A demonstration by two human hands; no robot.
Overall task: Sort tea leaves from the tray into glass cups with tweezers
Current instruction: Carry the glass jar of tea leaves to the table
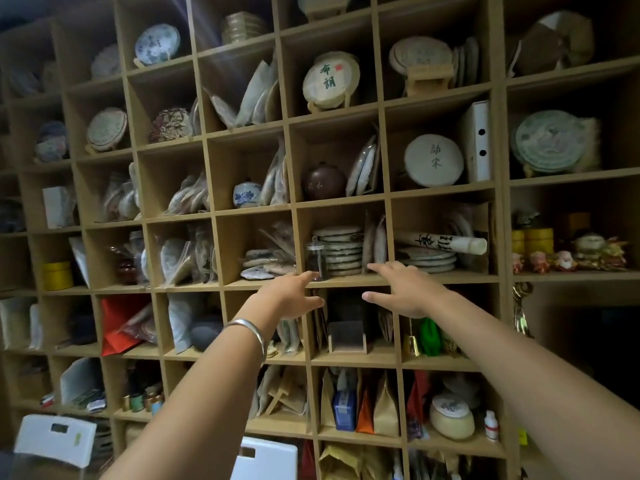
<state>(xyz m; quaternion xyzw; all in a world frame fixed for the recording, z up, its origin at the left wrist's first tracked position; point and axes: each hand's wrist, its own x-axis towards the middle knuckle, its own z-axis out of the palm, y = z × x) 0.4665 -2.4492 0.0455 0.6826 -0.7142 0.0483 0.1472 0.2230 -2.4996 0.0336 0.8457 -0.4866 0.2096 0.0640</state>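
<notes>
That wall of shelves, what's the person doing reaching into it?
A person stretches both bare hands toward a small glass jar of dark leaves standing at the front edge of one cubby of the wooden shelf. The left hand, with a silver bangle on its wrist, is nearly at the jar; the right hand is spread open beside it. Neither holds anything yet. Stacked tea cakes sit behind the jar.

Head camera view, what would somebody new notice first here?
Two bare arms reach up from the bottom, the left hand and right hand open in front of a small glass jar of dark leaves on a middle shelf. Behind them a wall of wooden cubbyholes is crammed with round wrapped tea cakes, one with green writing near the top centre. A silver bangle sits on the left wrist.
</notes>
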